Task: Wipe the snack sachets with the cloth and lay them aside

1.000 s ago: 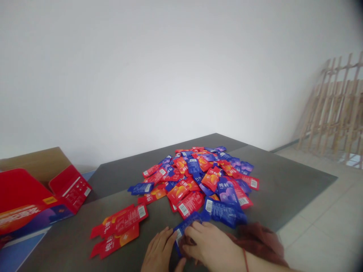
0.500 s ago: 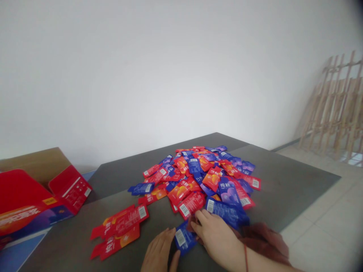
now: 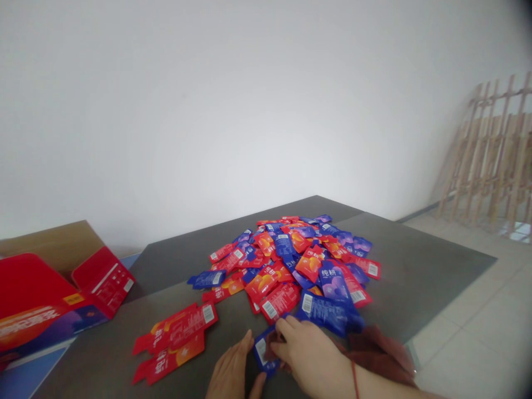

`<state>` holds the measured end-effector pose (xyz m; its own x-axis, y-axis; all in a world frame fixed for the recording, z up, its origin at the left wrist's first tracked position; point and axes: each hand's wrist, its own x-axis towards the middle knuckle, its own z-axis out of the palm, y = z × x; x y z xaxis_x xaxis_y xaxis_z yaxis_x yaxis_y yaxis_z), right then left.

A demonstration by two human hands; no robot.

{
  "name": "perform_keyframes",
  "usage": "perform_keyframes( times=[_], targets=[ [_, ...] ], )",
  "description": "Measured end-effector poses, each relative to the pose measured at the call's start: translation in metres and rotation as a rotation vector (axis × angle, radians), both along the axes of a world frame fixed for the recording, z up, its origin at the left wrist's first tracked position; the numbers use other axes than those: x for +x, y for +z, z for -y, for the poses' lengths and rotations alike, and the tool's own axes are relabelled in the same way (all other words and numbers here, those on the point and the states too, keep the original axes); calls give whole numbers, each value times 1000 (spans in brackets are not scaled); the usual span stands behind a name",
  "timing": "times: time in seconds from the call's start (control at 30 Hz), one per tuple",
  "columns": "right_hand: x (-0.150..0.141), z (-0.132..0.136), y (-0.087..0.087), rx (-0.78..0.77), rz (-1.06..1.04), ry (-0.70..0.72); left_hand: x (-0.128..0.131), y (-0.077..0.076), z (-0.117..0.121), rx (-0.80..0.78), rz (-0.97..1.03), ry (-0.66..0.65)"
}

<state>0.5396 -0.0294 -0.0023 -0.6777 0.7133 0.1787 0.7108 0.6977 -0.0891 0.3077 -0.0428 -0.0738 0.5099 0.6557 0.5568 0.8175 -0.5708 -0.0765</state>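
Observation:
A heap of red and blue foil sachets [image 3: 299, 260] lies on a dark grey table [image 3: 415, 260]. At the near edge my left hand [image 3: 235, 374] rests flat on the table, its fingers against a small blue sachet [image 3: 262, 350]. My right hand [image 3: 310, 357] pinches the same blue sachet from the right, thumb and fingers closed on its edge. A red string circles my right wrist, and a dark red sleeve [image 3: 380, 354] trails behind it.
A few red sachets [image 3: 174, 338] lie in a row to the left of my hands. An open red and blue carton [image 3: 45, 310] stands at the far left with a brown box behind it. Wooden slats [image 3: 494, 160] lean on the wall at right, above a tiled floor.
My right hand reached up to the heap's edge, then drew back toward me. The blue sachet stays between both hands and now sits slightly nearer.

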Motion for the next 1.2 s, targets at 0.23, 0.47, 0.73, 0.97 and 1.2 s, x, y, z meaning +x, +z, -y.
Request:
perform_keyframes(
  times=[0.23, 0.47, 0.73, 0.97, 1.2],
  targets=[
    [-12, -14, -2, 5, 47, -121, -1, 1, 0, 19, 25, -3],
    [-10, -7, -15, 152, -10, 82, -4, -1, 1, 38, -47, 12],
    [30, -6, -12, 28, -11, -158, -2, 3, 0, 41, -48, 33],
    [-7, -9, -14, 65, 26, -121, -3, 4, 1, 42, -58, 40],
    [10, -2, -13, 60, -33, 25, -8, -2, -3, 72, -119, 16]
  ],
)
